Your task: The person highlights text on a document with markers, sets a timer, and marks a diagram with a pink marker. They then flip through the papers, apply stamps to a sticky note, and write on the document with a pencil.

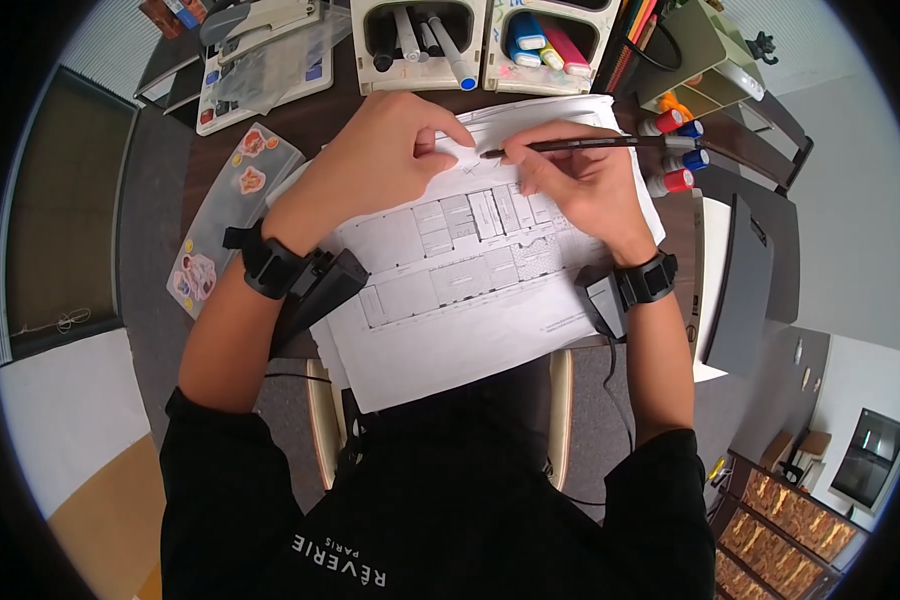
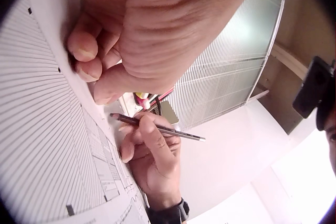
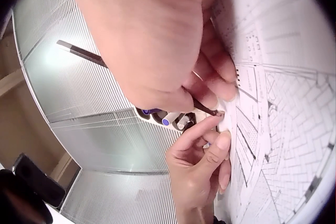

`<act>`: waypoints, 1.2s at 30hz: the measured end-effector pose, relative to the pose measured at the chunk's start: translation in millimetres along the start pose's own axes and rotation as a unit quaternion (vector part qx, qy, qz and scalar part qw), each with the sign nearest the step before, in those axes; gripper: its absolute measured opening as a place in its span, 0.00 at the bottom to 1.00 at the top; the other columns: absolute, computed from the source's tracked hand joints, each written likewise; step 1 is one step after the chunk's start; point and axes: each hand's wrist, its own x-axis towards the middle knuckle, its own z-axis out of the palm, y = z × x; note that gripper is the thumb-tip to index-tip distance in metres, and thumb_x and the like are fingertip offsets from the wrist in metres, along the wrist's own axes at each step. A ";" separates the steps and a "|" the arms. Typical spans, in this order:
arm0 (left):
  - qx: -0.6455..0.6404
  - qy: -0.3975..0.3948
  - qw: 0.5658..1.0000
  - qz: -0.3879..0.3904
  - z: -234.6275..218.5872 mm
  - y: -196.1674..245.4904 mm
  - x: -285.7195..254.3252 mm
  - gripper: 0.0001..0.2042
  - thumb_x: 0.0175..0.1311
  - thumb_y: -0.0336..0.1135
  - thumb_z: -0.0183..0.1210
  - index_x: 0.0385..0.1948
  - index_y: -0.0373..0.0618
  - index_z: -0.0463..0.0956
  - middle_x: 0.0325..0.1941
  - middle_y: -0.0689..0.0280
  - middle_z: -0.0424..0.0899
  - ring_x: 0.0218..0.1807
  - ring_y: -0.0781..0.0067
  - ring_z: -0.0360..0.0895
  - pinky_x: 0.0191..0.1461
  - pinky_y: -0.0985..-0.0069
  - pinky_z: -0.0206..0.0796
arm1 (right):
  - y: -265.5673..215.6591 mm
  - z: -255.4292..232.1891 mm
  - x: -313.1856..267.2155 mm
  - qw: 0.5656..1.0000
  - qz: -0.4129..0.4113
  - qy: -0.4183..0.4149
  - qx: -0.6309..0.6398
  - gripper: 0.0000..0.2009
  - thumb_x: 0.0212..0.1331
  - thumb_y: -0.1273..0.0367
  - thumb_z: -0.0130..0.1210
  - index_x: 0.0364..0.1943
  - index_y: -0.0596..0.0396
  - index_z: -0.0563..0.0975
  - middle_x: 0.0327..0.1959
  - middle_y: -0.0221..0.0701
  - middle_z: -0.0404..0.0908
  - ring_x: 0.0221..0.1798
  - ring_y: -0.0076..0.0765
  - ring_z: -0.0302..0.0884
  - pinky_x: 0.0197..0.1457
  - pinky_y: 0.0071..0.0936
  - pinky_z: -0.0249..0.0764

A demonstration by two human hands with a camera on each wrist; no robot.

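Note:
A dark pencil lies slanted in my right hand, pinched between thumb and fingers. Its tip points left, at the upper part of a sheet printed with a floor plan, close to a few small pencil marks. My left hand rests on the sheet's upper left, fingers loosely bent, thumb and index fingertip near the pencil tip. In the left wrist view the fingertips of the left hand touch the paper. The right wrist view has the pencil tip beside the left index finger.
Behind the paper stand organizers holding markers and highlighters. Red- and blue-capped markers lie at the right. A stickered translucent case lies at the left, below a white tray. More sheets lie under the top one.

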 end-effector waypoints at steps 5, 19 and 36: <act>-0.012 -0.004 1.000 -0.019 -1.1 2.1 -0.5 0.10 0.61 0.22 0.64 0.43 0.39 0.86 0.21 0.69 0.74 0.22 0.84 0.65 0.25 0.81 0.59 | -0.9 -1.0 0.5 1.000 0.003 0.016 0.013 0.05 0.63 0.78 0.62 0.40 0.65 0.84 0.33 0.30 0.86 0.28 0.17 0.76 0.31 0.16 0.73; -0.031 -0.010 0.999 -0.032 0.1 -2.7 1.1 0.10 0.60 0.21 0.64 0.43 0.37 0.86 0.22 0.70 0.76 0.22 0.86 0.66 0.25 0.82 0.60 | 1.6 -2.5 1.1 1.000 -0.004 0.015 0.001 0.05 0.63 0.77 0.63 0.41 0.63 0.85 0.33 0.28 0.86 0.27 0.16 0.76 0.29 0.15 0.71; -0.063 -0.005 0.996 -0.056 -0.8 3.8 1.2 0.10 0.61 0.24 0.66 0.44 0.35 0.86 0.23 0.67 0.82 0.16 0.86 0.68 0.18 0.82 0.58 | 2.5 -1.7 0.8 1.000 -0.006 0.023 -0.006 0.06 0.62 0.77 0.64 0.41 0.63 0.85 0.33 0.29 0.86 0.28 0.17 0.77 0.31 0.15 0.72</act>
